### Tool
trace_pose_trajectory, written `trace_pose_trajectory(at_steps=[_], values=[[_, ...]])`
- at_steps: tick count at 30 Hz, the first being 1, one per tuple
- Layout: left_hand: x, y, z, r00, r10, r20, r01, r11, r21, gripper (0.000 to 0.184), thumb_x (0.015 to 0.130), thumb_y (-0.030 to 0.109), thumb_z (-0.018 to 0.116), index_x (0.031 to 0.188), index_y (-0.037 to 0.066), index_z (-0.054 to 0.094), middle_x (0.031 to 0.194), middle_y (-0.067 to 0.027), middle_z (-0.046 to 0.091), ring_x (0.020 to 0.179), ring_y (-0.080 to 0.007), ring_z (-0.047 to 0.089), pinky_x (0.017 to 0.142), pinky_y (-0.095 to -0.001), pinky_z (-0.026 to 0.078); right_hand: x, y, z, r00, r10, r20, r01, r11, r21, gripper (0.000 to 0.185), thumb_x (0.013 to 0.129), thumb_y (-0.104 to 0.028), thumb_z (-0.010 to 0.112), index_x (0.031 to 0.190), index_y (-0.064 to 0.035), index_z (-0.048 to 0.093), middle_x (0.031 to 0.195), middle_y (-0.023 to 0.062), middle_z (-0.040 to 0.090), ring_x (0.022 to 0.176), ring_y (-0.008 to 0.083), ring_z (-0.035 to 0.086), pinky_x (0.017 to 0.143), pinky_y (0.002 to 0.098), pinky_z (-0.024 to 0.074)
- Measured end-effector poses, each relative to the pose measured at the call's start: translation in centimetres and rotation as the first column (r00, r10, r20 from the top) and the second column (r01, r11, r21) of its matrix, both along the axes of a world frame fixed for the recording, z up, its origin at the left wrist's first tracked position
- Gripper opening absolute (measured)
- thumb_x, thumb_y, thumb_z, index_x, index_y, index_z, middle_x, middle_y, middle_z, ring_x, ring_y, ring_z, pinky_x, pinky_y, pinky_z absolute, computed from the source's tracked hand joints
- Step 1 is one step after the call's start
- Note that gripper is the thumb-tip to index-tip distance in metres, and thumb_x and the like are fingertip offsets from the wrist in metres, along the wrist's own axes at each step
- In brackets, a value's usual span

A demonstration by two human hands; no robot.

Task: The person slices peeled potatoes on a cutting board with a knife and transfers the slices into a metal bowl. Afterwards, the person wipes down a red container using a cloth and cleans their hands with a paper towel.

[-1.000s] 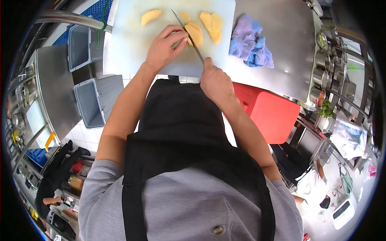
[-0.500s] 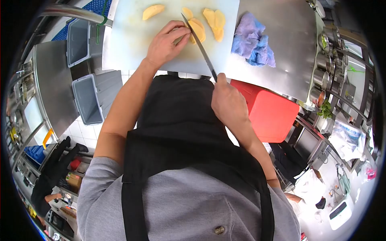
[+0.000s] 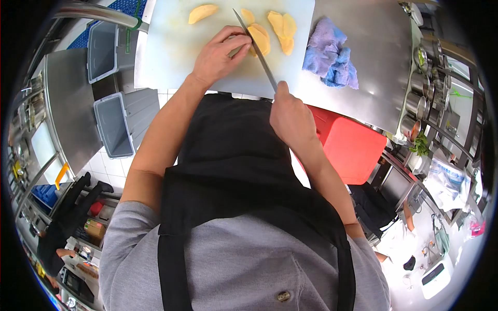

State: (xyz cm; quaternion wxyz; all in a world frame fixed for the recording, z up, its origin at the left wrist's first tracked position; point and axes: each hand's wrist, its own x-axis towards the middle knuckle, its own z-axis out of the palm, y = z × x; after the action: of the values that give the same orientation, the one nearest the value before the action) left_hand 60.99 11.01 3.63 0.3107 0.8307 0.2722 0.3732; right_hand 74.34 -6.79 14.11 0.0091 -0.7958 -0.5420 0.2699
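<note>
A white cutting board (image 3: 168,59) lies at the top of the view with peeled yellow slices on it that look like potato. My left hand (image 3: 220,57) rests on the board, fingers curled and pinched around a potato piece mostly hidden beneath them. In my right hand (image 3: 293,115) is the handle of a knife (image 3: 264,66). Its blade slants up and left, right beside my left fingertips. Overlapping potato slices (image 3: 261,39) lie just right of the blade. Another group of slices (image 3: 281,31) sits farther right, and a single wedge (image 3: 203,13) is at the upper left.
A crumpled blue-purple cloth (image 3: 332,54) lies on the steel counter (image 3: 376,62) right of the board. Below is a red bin lid (image 3: 355,147). Grey bins (image 3: 111,127) stand at left; metal pots (image 3: 415,103) line the right. Other people are at both lower sides.
The knife and my right hand have shifted slightly up, the blade staying close to my left fingers. The board and cloth appear a little farther right in view.
</note>
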Motion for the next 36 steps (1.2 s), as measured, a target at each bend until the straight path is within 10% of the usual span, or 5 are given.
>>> trace_pose_trajectory(at_steps=[36], values=[[0.1, -0.2, 0.8, 1.000, 0.016, -0.005, -0.016, 1.000, -0.010, 0.011, 0.091, 0.013, 0.076, 0.101, 0.011, 0.075, 0.107, -0.0037, 0.068, 0.091, -0.0230, 0.070, 0.077, -0.0343, 0.058, 1.1, 2.2, -2.1, 1.000, 0.001, -0.011, -0.001, 1.000, -0.021, 0.024, 0.091, -0.004, 0.051, 0.114, 0.0046, 0.049, 0.082, 0.0271, 0.070, 0.075, 0.0467, 0.072, 0.070, 0.0540, 0.0604]])
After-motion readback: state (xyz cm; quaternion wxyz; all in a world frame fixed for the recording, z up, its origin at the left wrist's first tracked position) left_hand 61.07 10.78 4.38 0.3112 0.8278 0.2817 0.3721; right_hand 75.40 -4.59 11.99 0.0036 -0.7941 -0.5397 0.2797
